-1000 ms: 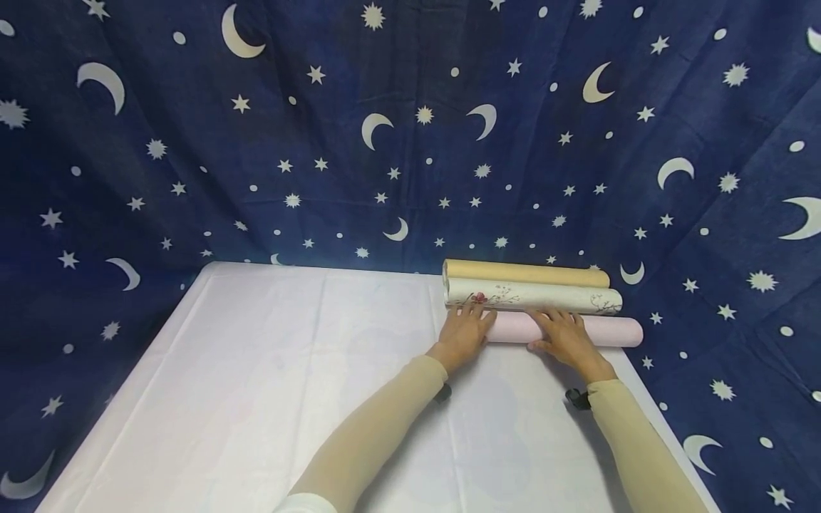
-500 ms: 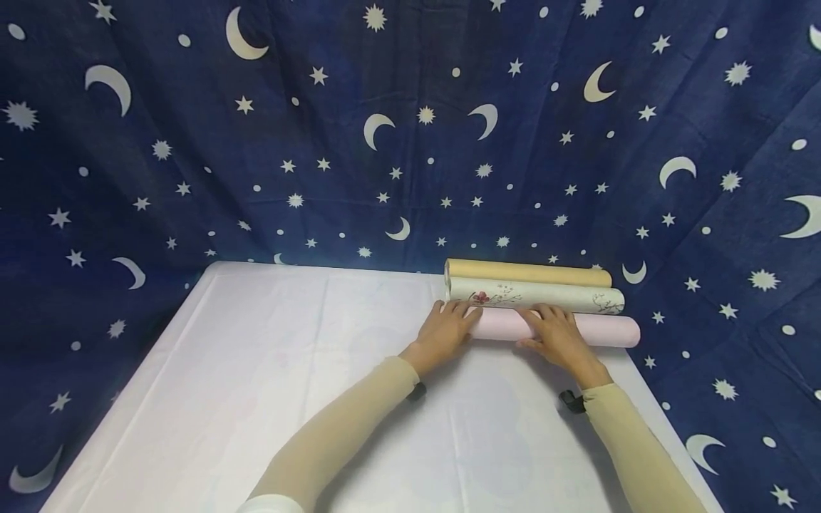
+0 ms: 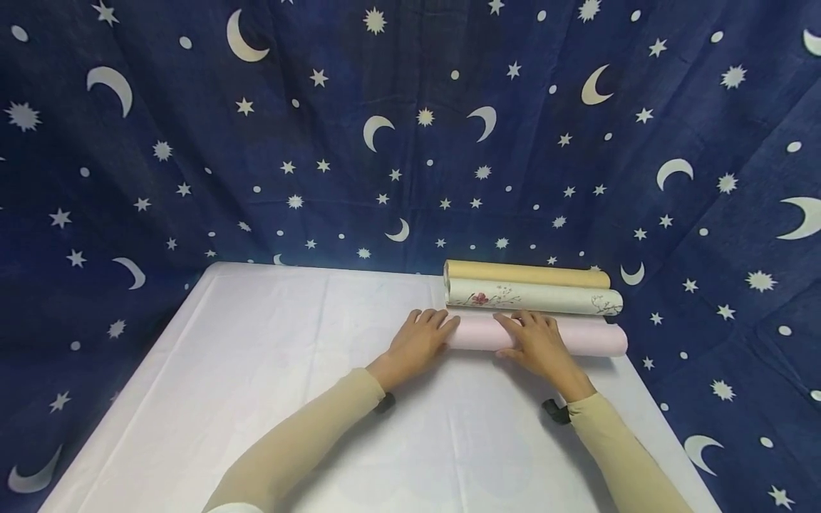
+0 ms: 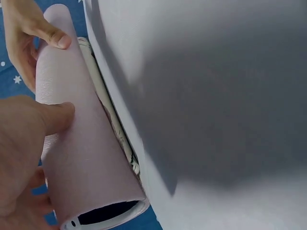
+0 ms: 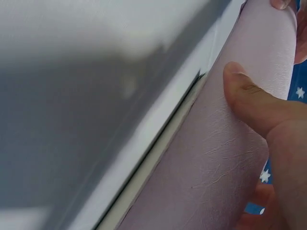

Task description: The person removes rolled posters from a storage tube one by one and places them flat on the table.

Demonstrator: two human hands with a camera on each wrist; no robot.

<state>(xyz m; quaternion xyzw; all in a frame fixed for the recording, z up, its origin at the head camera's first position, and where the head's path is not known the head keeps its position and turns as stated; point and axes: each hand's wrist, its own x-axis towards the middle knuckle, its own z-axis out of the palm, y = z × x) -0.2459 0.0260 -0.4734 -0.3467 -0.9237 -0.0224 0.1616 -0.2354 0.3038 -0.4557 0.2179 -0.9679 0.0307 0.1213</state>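
Observation:
Both hands hold a pink wallpaper roll point(image 3: 586, 337) lying crosswise at the back right of the table. My left hand point(image 3: 415, 342) grips its left end, and my right hand point(image 3: 541, 347) grips it right of the middle. In the left wrist view, the left thumb lies along the roll point(image 4: 91, 153) beside its hollow end, with fingers round the other side. The right wrist view has the right hand point(image 5: 283, 129) with its thumb across the roll's creased surface and fingers partly hidden behind it. A white floral roll point(image 3: 545, 297) lies just behind the pink one.
A yellow roll point(image 3: 526, 273) lies behind the floral roll, at the table's back edge. The table bears a white cloth point(image 3: 256, 356). Dark blue curtains point(image 3: 333, 128) with moons and stars hang at the back and both sides.
The pink roll has moved left and slightly toward me, with both hands moving along. Its right end now stands farther from the floral roll. The floral and yellow rolls stay in place.

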